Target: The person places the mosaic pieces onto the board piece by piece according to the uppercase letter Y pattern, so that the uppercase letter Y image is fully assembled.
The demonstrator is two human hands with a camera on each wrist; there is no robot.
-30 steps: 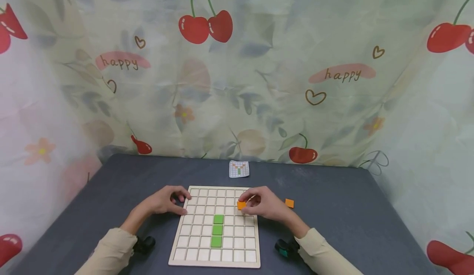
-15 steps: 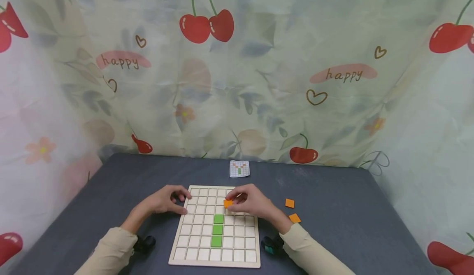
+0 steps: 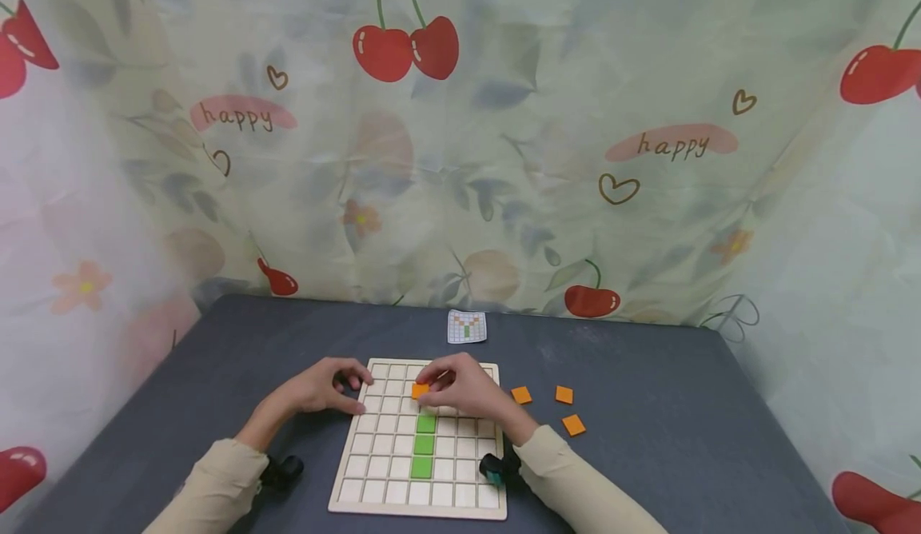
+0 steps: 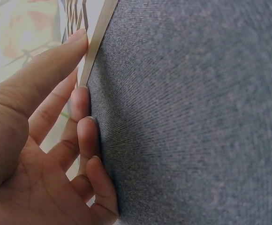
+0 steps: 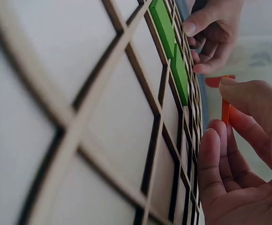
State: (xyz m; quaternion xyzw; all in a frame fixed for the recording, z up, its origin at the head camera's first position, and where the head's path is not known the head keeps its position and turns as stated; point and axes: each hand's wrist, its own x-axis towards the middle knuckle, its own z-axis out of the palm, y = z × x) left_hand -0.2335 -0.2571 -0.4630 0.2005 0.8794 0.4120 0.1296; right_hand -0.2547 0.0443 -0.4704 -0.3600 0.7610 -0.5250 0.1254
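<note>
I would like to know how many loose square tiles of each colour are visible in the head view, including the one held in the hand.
Green tiles: 3, all on the board
Orange tiles: 4, three on the table and one pinched by the right hand
Total: 7

My head camera looks forward and down across the desk [image 3: 647, 406].
My wrist cameras sit close: left at the edge of the board [image 3: 417, 510], right across its surface, sharing green tiles [image 3: 424, 444] with the head.
</note>
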